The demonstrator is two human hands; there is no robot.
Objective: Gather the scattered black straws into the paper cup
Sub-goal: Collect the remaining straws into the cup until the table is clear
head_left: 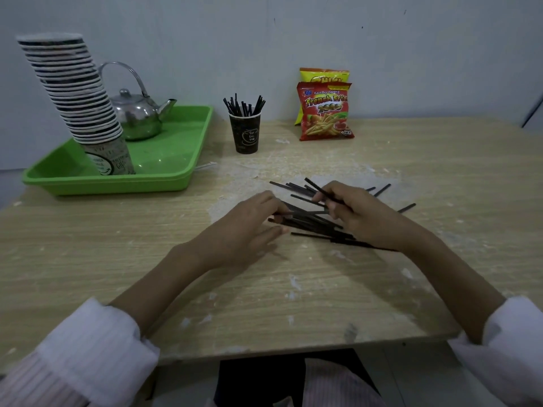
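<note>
From the head camera, your right hand [349, 211] pinches one black straw [314, 185] over the loose straw pile [311, 224]. Your left hand [249, 227] lies spread against the pile's ends. The paper cup [245, 133] stands well beyond and is light and part-filled, so a hasty drop could tip it.

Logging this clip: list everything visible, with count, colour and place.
scattered straws: many, black, table centre
paper cup: one, dark, behind the pile
stored straws: several, black, upright in paper cup
tray: one, green, far left
cup stack: one tall leaning stack, on tray
kettle: one, silver, on tray behind stack
snack bags: two, red before yellow, by wall
table: one, light wood
sleeves: two, white
left hand: at pile's left end, grip unclear
right hand: pinching one straw above pile
</note>
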